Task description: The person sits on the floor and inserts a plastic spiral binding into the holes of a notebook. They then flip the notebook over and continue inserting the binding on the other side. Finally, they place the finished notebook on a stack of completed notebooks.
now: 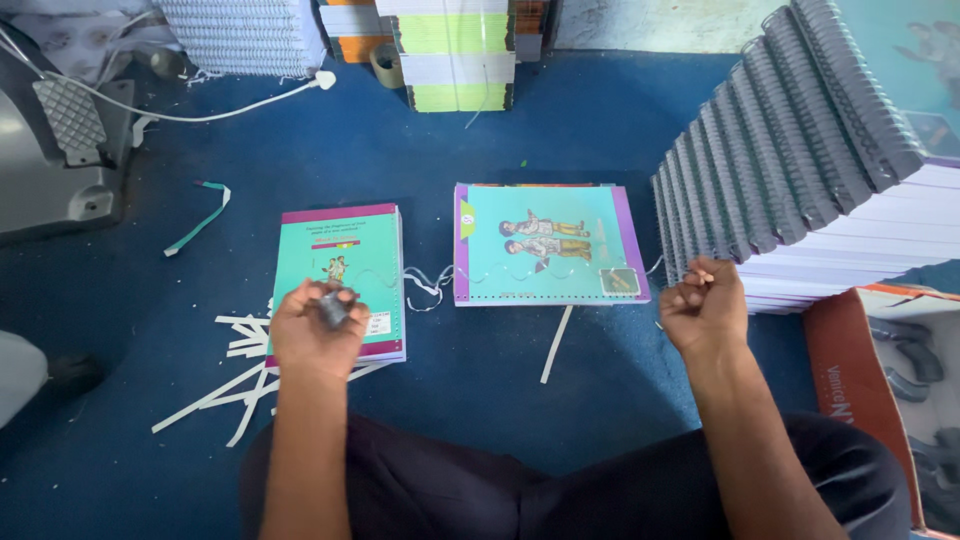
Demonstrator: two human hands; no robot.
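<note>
My left hand is closed around a small dark grey object above the near edge of a stack of turquoise-covered books. My right hand is a fist to the right of a second turquoise book stack, pinching the end of a thin white string. The string runs in waves across both covers, from one hand to the other. Both stacks lie flat on the blue floor.
A leaning pile of spiral-bound books rises at the right, with an open cardboard box below it. White paper strips lie at the lower left. A grey machine stands at the left. More book stacks and a white cable are at the back.
</note>
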